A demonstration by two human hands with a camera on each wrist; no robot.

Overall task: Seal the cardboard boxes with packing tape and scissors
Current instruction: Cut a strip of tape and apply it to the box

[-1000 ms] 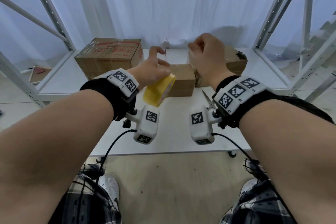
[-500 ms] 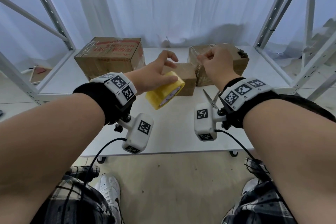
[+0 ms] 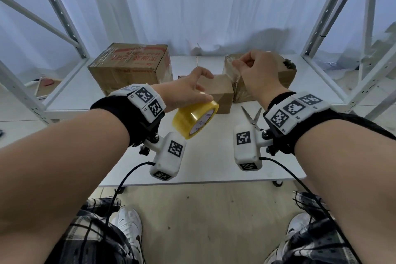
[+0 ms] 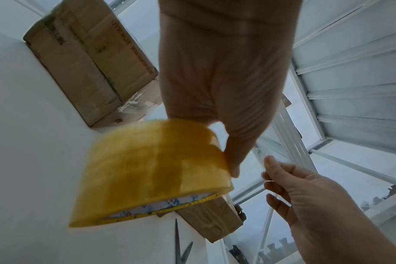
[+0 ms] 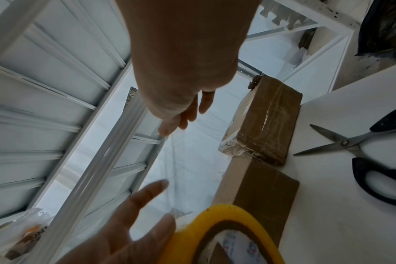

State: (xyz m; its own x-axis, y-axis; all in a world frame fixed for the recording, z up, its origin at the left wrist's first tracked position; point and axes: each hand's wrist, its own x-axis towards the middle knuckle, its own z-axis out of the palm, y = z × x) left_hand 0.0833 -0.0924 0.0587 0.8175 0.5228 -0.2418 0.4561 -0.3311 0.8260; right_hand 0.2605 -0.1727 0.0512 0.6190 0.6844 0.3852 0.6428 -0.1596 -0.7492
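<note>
- Tape roll (image 3: 196, 118): yellow, held above the worktop (image 3: 205, 163) by the left hand (image 3: 186, 92); grasping fingers mostly hidden behind the roll.
- Right hand (image 3: 255, 73): fingers pinched on the clear tape end (image 3: 235, 75), barely discernible.
- Small box (image 3: 218, 94): partly hidden behind the hands.
- Scissors (image 3: 252, 117): lying open, handles cut off by the wristband.

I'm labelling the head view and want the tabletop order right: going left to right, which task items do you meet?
Large printed box → yellow tape roll held by the left hand → small plain box → scissors lying on the table.
</note>
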